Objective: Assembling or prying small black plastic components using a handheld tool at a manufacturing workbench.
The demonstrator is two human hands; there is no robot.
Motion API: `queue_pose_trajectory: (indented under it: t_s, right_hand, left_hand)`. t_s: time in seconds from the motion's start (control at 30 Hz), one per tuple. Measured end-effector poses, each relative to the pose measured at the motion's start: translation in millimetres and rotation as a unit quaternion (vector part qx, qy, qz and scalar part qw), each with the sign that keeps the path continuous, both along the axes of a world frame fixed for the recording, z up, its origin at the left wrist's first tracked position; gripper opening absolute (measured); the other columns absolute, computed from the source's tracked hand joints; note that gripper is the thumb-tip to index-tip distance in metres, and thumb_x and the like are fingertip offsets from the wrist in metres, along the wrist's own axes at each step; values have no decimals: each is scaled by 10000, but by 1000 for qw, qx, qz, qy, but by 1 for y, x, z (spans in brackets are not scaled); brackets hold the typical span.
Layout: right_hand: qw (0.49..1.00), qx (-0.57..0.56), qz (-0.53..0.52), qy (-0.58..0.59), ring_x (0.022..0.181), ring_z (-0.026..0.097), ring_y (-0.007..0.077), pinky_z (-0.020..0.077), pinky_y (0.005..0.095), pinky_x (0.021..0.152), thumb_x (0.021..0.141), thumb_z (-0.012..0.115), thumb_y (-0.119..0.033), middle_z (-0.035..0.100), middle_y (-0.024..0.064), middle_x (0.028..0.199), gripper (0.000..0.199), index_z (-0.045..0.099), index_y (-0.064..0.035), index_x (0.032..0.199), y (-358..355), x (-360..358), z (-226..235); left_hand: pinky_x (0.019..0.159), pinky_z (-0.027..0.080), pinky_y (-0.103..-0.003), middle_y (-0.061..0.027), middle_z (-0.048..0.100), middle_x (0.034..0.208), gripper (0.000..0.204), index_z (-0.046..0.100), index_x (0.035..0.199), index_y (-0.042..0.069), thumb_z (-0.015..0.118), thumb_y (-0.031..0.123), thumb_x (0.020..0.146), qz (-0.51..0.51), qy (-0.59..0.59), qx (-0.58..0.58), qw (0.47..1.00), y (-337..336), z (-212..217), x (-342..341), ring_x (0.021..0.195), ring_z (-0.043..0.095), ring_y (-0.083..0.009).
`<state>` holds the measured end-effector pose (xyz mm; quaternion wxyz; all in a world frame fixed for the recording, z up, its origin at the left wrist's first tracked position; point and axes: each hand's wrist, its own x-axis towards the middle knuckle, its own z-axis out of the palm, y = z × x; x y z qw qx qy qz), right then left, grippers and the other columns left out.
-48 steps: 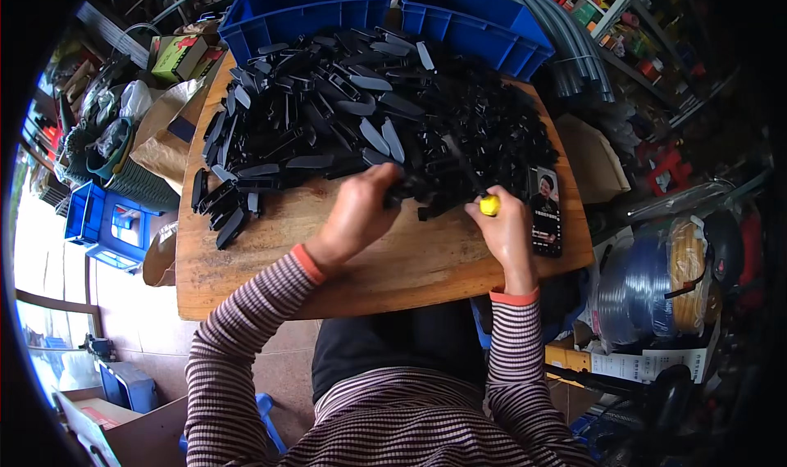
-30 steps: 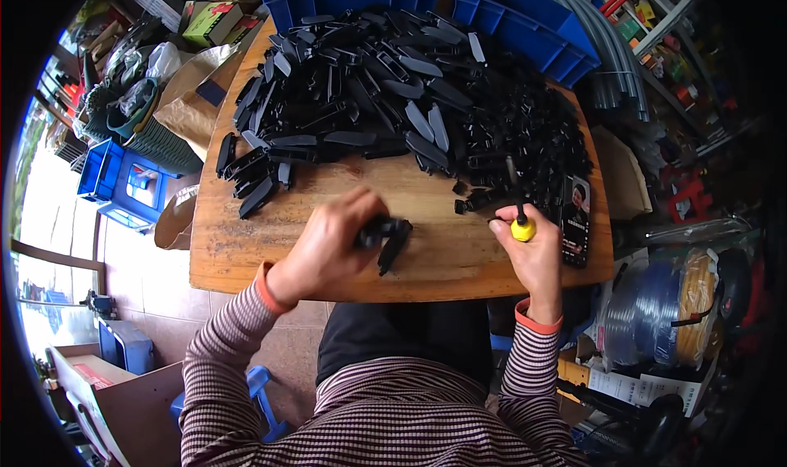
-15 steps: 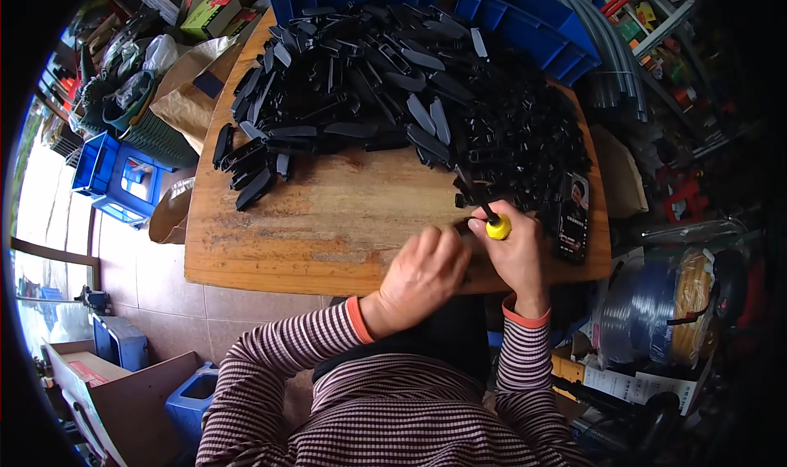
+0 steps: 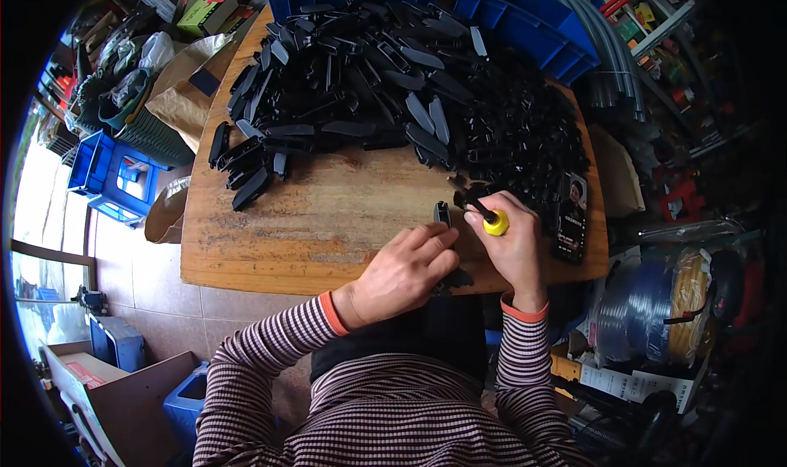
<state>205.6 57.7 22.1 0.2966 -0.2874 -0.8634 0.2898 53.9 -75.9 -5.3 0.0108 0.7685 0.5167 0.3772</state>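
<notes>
Head view, one entry.

Item 1: left hand (image 4: 402, 270), grip clenched on a black plastic part (image 4: 443, 215) at the near right of the wooden bench (image 4: 311, 221). The part's long axis runs near to far; its far end shows beyond the fingertips, its near end beneath the hand.

Item 2: right hand (image 4: 512, 250), grip clenched on a yellow-handled screwdriver (image 4: 490, 219). The shaft slants far-left, with the tip just right of the part; this is the nearer hand to the tool's working end.

Item 3: heap of black parts (image 4: 393, 82), across the far half of the bench.

Item 4: phone (image 4: 571, 217), right of the right hand.

Item 5: blue bins (image 4: 525, 16), beyond the heap.
</notes>
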Motion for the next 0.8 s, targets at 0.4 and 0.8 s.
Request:
queue_pose_trajectory:
  t_s: [0.4, 0.8]
  right_hand:
    - [991, 98, 89, -26, 759, 665, 286, 521, 363, 636, 718, 683, 54, 648, 98, 831, 217, 630, -42, 906, 1, -25, -4]
    - [973, 85, 201, -71, 700, 654, 228, 519, 313, 617, 810, 691, 0, 655, 108, 825, 99, 613, 2, 871, 11, -25, 21]
  left_hand:
    - [915, 517, -385, -151, 581, 1224, 261, 555, 986, 34, 638, 66, 740, 10, -24, -65, 998, -5, -8, 4, 1158, 554, -320]
    - [928, 507, -367, -161, 584, 1151, 220, 538, 1006, 31, 594, 128, 817, 11, 0, -33, 999, -5, -10, 2, 1159, 553, -303]
